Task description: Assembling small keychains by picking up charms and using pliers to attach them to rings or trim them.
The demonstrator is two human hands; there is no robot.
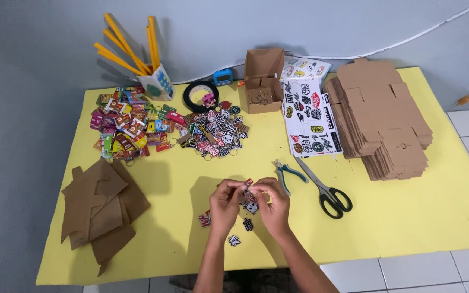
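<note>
both hands are meeting low over the yellow foam mat [408, 217]: left hand [225, 205] and right hand [273, 205] are pinching a small red-and-white keychain charm [248, 186] between fingertips, with loose charms [233, 240] lying beneath and green-handled pliers [287, 174] sitting just beside.

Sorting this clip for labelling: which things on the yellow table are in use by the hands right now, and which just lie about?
In use:
- left hand and right hand, together pinching a small red-and-white keychain charm
- loose small charms beneath the hands

Lying about:
- blue-handled pliers
- black-handled scissors
- stack of flat brown cardboard box blanks
- sticker sheets
- black tape roll
</note>
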